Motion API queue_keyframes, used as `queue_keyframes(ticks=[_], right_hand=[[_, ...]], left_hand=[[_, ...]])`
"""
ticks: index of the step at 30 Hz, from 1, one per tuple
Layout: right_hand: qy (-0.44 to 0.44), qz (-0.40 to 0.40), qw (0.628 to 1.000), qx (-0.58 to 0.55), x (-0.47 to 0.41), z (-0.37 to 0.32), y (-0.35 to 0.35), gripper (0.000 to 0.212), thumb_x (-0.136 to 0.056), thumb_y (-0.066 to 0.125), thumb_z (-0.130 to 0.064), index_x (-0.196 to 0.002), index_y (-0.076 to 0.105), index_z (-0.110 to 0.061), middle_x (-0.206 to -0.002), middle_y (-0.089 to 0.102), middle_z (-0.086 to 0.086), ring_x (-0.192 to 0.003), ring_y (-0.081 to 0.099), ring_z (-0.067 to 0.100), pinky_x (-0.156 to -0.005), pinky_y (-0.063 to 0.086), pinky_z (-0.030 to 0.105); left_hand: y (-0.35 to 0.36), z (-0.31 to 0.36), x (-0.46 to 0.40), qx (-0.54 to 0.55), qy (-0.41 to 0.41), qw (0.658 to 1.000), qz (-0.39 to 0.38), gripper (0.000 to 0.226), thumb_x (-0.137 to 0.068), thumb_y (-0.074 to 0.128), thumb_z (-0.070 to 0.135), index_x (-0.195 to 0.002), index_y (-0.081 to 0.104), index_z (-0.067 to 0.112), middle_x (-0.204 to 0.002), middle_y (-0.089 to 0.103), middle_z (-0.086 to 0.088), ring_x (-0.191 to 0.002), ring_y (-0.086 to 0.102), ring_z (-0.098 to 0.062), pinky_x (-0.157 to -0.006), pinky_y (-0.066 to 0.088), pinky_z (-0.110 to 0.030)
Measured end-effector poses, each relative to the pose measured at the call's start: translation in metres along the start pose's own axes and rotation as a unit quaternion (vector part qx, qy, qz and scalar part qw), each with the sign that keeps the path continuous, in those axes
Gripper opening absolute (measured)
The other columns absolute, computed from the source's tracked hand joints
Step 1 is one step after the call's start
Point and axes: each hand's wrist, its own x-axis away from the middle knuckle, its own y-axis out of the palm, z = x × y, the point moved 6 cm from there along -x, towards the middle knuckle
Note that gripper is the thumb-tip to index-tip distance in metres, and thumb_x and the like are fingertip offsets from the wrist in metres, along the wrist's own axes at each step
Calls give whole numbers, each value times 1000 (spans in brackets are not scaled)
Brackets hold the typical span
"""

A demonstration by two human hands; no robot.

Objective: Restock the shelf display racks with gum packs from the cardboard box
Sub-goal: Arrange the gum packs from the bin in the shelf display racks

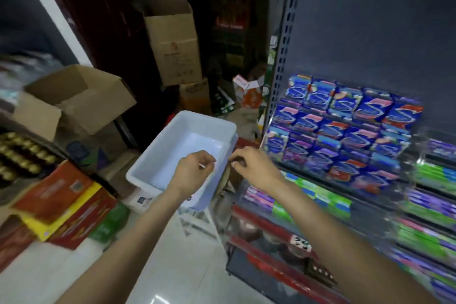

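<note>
Gum packs (345, 126) stand in tight stepped rows on the display rack (283, 61), to the right of the white tray (172, 131) that I take as my landmark; more packs in green and purple lie on the lower tiers, below and right of the tray, though blur smears them. An open cardboard box (74, 99) sits to the left of the tray, well apart from the rack, and from here I cannot see whether it holds gum.

Both my hands hang over the near end of the tray. My left hand (195, 170) is over the tray's inside, knuckles up, fingers curled under and pinching something small and pale that I cannot make out. My right hand (254, 165) is just past the tray's right rim, toward the rack, its fingers curled round a small dark thing I cannot name either. Both forearms reach forward and slightly inward, wrists level, the two hands near each other but not touching.

The tray looks bare inside, so I judge the step is to fetch more packs. To do it well I should drop or set aside whatever scraps I hold, turn left from the tray to the box, lift packs in a squared stack with labels facing one way, and feed them into the rack rows from the front so they stand flush
</note>
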Motion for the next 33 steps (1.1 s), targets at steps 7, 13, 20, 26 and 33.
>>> queue_keyframes(ticks=[7, 13, 20, 26, 33], right_hand=[[108, -89, 990, -29, -62, -7, 101, 35, -94, 51, -15, -129, 51, -10, -126, 48, 16, -112, 54, 32, -97, 41, 37], [211, -90, 971, -70, -84, 26, 157, 60, -89, 58, -14, -140, 26, -6, -142, 30, 15, -122, 43, 31, -100, 39, 34], [291, -85, 937, -172, -93, 49, 181, 73, -87, 63, -10, -145, 18, -10, -128, 57, 9, -112, 56, 24, -67, 33, 14], [337, -75, 885, -312, -94, 59, 190, 58, -81, 67, 2, -132, 41, -6, -91, 57, -14, -80, 53, -2, -62, 44, 6], [325, -62, 867, -372, -99, 64, 194, 53, -77, 68, 10, -120, 50, -15, -100, 62, -7, -86, 57, -1, -86, 50, 21]], left_hand=[[-15, -114, -39, 25, -89, 994, -51, 13, -90, 57, 11, -98, 67, 12, -98, 69, -6, -91, 63, -20, -69, 37, -17], [25, -166, -71, 19, -122, 983, -133, 24, -92, 51, 10, -113, 63, 8, -113, 66, -6, -103, 61, -21, -72, 36, -11], [70, -199, -97, 9, -139, 957, -256, 36, -92, 54, 12, -128, 52, 8, -132, 55, -9, -119, 53, -23, -96, 39, -25], [103, -210, -121, 41, -133, 939, -314, 59, -90, 59, 8, -143, 34, 8, -144, 43, -10, -130, 43, -26, -104, 37, -31], [135, -214, -140, 151, -141, 920, -334, 58, -79, 58, -15, -132, 48, 5, -119, 61, -16, -106, 59, -28, -98, 46, -44]])
